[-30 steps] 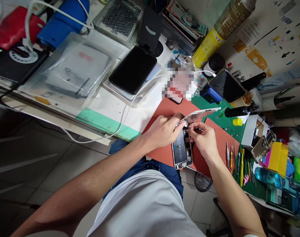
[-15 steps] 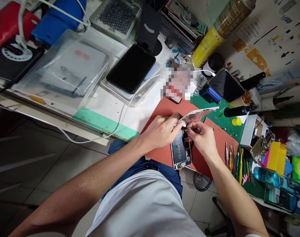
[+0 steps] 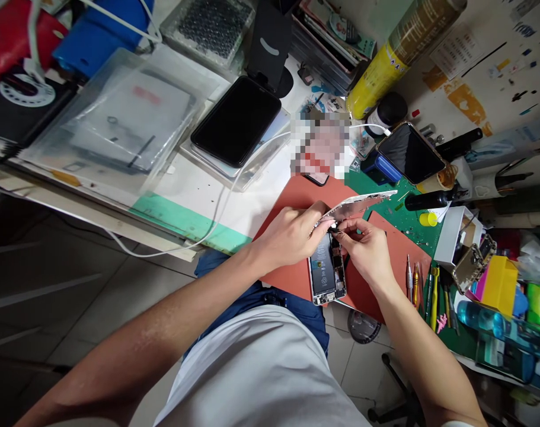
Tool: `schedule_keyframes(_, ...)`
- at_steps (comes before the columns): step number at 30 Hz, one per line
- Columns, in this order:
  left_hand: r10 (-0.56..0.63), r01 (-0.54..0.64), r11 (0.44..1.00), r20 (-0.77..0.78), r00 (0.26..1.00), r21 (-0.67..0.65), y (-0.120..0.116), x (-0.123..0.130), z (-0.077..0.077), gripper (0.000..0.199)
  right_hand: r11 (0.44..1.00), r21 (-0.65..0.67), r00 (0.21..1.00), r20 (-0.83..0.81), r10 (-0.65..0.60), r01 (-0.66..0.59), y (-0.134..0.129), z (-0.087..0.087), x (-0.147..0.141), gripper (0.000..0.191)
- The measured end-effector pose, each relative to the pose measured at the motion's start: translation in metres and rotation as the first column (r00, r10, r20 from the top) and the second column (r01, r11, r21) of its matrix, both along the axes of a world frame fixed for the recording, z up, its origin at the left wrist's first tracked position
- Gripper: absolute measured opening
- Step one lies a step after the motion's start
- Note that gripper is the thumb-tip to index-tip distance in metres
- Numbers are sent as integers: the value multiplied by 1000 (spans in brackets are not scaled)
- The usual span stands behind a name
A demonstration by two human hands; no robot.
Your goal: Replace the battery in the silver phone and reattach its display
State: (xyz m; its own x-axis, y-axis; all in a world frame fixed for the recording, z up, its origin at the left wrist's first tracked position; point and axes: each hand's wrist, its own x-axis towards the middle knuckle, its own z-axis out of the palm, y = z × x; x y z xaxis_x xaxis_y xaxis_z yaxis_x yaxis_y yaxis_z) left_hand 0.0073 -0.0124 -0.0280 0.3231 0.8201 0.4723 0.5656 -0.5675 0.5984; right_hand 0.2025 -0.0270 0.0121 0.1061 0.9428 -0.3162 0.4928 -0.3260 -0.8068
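Note:
An opened phone (image 3: pixel 325 273) lies on the orange-red mat (image 3: pixel 287 274), its battery and inner parts exposed. Its screen panel (image 3: pixel 361 203) is tilted up at the far end of the body. My left hand (image 3: pixel 296 234) is closed on the near edge of this panel, thumb toward the phone's top end. Fingers of my right hand (image 3: pixel 363 242) are pinched together at the top end, just under the raised panel. Something small and dark shows at those fingertips, too small to name.
Slim screwdrivers (image 3: pixel 412 281) and a yellow-handled tool (image 3: pixel 434 296) lie at the right. A black phone (image 3: pixel 236 121) rests on boxes at the left. Behind stand a yellow spray can (image 3: pixel 376 83) and a propped phone (image 3: pixel 411 153). A white cable (image 3: pixel 223 207) crosses the desk edge.
Almost nothing differs. The view has shifted slightly; both hands keep their places at the panel and the phone's top end.

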Motion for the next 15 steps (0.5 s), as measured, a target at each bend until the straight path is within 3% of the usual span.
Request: schedule_keyframes(15, 3, -2, 999, -9, 1000, 44, 1, 0, 0, 28, 997, 12, 997, 18, 71, -71, 2, -2, 6, 23)
